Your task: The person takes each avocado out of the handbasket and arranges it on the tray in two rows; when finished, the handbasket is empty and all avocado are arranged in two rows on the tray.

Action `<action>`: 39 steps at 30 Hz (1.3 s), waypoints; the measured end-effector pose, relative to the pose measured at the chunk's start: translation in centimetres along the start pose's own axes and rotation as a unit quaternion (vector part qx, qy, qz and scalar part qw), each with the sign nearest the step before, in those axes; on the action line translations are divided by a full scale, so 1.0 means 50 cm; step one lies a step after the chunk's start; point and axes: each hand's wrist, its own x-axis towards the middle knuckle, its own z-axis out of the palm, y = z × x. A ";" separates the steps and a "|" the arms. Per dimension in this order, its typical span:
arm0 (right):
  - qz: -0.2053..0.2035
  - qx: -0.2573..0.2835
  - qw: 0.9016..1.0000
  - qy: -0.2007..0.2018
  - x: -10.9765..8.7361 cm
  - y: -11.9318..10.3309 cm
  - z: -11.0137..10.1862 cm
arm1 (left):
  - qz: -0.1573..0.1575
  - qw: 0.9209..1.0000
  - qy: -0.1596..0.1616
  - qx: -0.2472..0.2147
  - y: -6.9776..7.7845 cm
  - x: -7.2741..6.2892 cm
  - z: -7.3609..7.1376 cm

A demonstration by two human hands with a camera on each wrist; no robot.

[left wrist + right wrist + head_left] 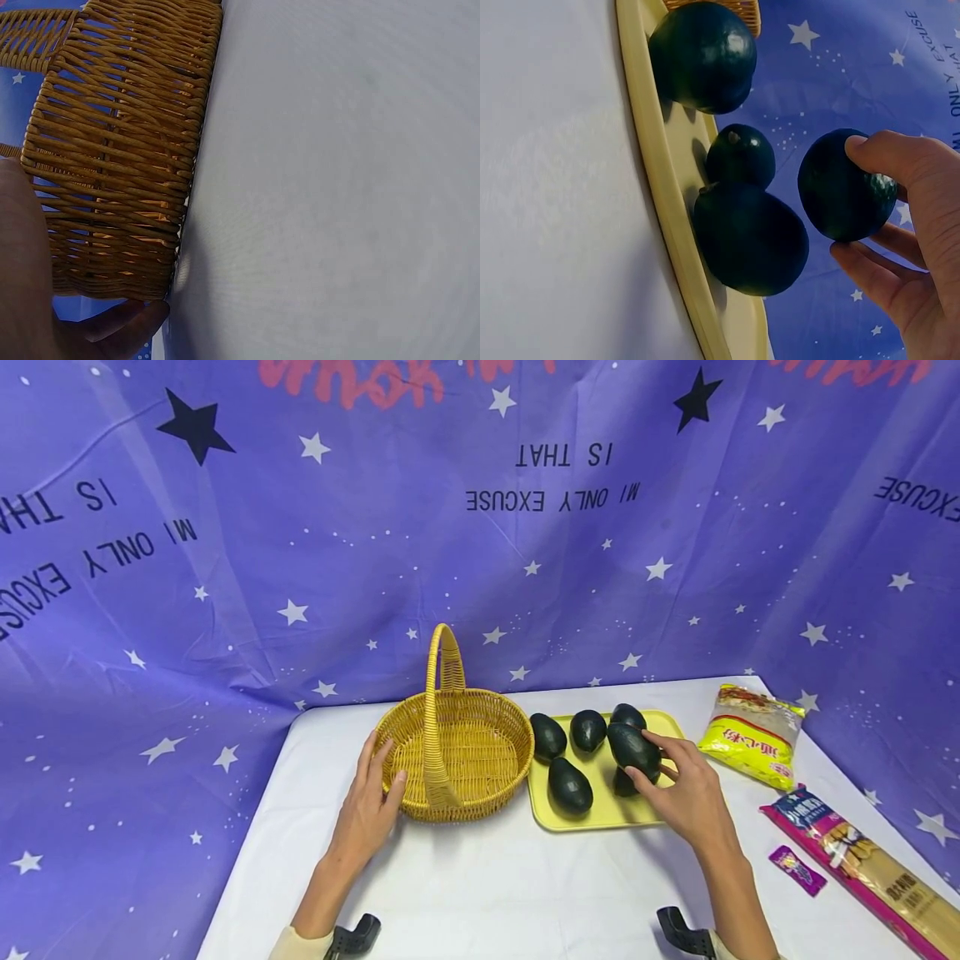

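Note:
My right hand (686,785) pinches a dark green avocado (634,747) between thumb and fingertips, raised over the tray's right part. In the right wrist view, a gap shows between this held avocado (846,191) and the others. Several more avocados (570,787) lie on the yellow tray (551,821); one is partly hidden under the held one. My left hand (369,806) rests against the front-left side of a wicker basket (468,810) with a tall handle. In the left wrist view, its thumb lies by the rim and its fingertips (154,311) by the base of the woven wall.
The basket stands directly left of the tray. To the right lie a yellow food bag (753,735), a long pack of noodles (870,868) and a small purple packet (797,870). A purple star-patterned cloth (480,568) hangs behind the white table (510,893).

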 end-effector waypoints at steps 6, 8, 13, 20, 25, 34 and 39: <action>0.003 0.004 1.000 0.009 -0.004 0.008 -0.008 | -0.002 1.000 -0.001 0.002 -0.001 0.000 0.000; 0.004 0.005 1.000 0.012 -0.005 0.011 -0.009 | -0.004 1.000 -0.002 0.001 -0.001 0.001 -0.001; 0.010 0.000 1.000 0.016 -0.008 0.018 -0.013 | -0.006 1.000 -0.003 -0.001 -0.001 0.001 0.000; 0.018 -0.005 1.000 0.023 -0.014 0.025 -0.018 | -0.009 1.000 -0.001 -0.003 -0.003 -0.001 0.001; 0.023 -0.009 0.999 0.034 -0.020 0.032 -0.027 | -0.008 1.000 0.000 -0.005 -0.002 0.000 0.003; 0.036 -0.013 0.998 0.042 -0.032 0.046 -0.040 | -0.001 1.000 0.007 -0.006 -0.002 0.000 0.003; 0.041 -0.019 0.998 0.047 -0.038 0.054 -0.048 | 0.002 1.000 0.008 -0.005 -0.002 0.001 0.005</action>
